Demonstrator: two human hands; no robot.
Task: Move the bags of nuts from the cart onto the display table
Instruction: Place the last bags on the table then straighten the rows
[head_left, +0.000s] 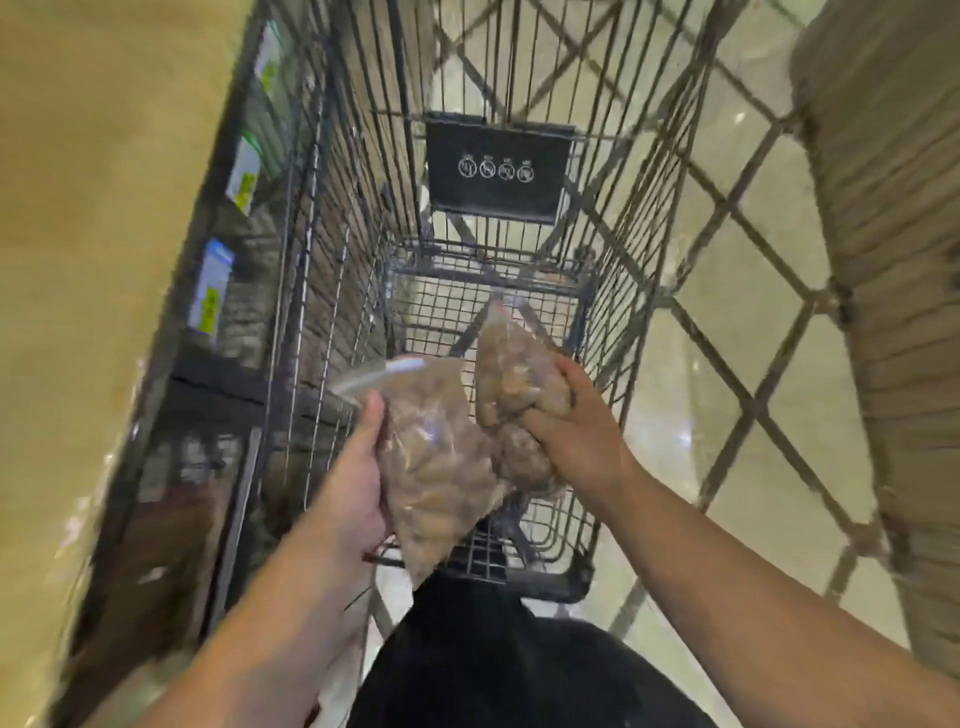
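I look down into a dark wire shopping cart (332, 291). My left hand (348, 493) grips a clear zip bag of brown nuts (436, 467) by its left side, held above the cart's near end. My right hand (576, 421) clutches another clear bag of nuts (514, 374) from the right, its top corner pointing up; more bagged nuts bulge below its fingers (524, 457). The two bags touch each other. The display table's tan top (78, 234) lies along the left of the cart. The frame is blurred.
Price tags (210, 291) hang on the table's dark edge beside the cart. A black sign plate (496, 169) is fixed to the cart's far end. A woven wicker stand (893, 260) rises at the right. Glossy tiled floor (748, 291) shows through the wires.
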